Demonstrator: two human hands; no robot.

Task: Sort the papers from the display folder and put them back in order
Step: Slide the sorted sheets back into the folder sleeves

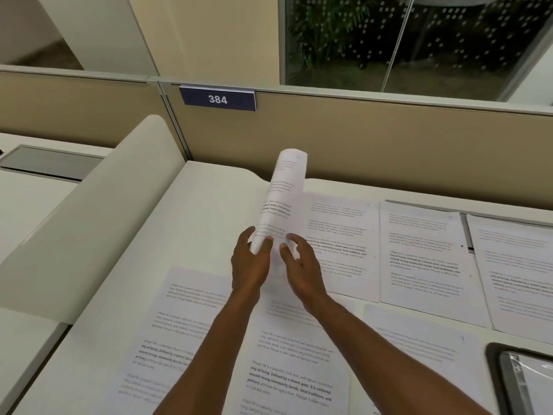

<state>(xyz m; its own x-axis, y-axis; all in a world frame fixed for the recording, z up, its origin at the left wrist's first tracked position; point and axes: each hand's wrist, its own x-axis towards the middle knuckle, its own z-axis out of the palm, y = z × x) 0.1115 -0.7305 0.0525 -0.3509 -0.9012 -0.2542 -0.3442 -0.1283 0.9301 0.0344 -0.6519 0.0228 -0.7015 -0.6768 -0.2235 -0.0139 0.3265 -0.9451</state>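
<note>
Several printed sheets lie spread over the white desk [209, 199]. My left hand [250, 262] grips the near end of a curled, lifted sheet [282, 199] that stands up over the middle of the desk. My right hand [302, 265] is just right of it, fingers spread and loosely bent, fingertips at the sheet's lower edge. Flat sheets lie below my arms [293, 363], at the left front [179, 322], behind the lifted sheet [341, 250], and to the right [422, 259]. The display folder [523, 381], dark-rimmed with clear pockets, sits at the bottom right corner.
A beige partition [359, 136] with a blue plate reading 384 [217, 99] closes the back of the desk. A curved white divider [98, 205] runs along the left side. More sheets reach the right edge [514, 274].
</note>
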